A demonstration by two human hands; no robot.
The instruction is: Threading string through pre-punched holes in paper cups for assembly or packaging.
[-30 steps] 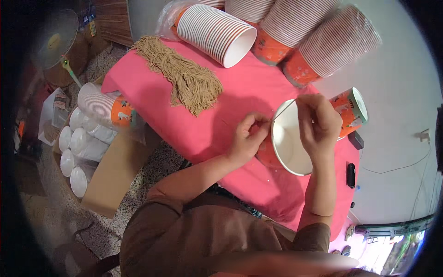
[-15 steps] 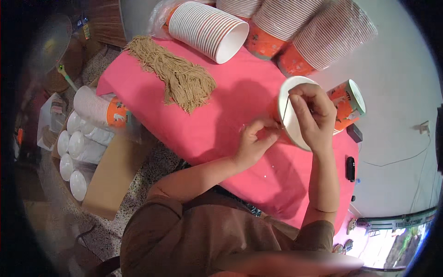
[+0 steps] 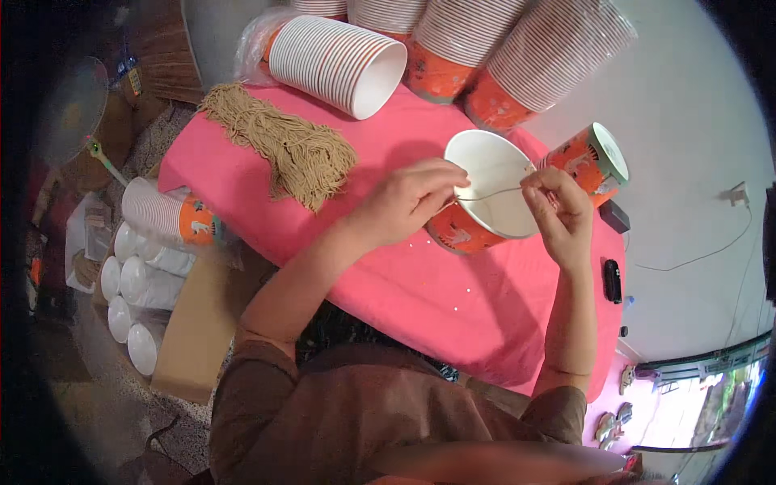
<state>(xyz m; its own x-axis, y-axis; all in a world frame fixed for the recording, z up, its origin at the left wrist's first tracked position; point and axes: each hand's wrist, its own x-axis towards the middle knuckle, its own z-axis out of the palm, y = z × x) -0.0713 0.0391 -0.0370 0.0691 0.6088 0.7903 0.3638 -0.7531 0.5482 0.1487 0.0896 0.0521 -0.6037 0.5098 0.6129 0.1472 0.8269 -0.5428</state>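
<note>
Stretching a string [image 3: 489, 194] across the paper bucket [image 3: 485, 198], I note both hands pinching it: left hand [image 3: 408, 202] at nine o'clock, right hand [image 3: 558, 206] at three; handle unfinished, stacks await.

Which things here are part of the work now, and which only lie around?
In use: left hand, right hand, string, paper bucket, string bundle.
Lying about: bucket stacks, cardboard box, black remote.
</note>
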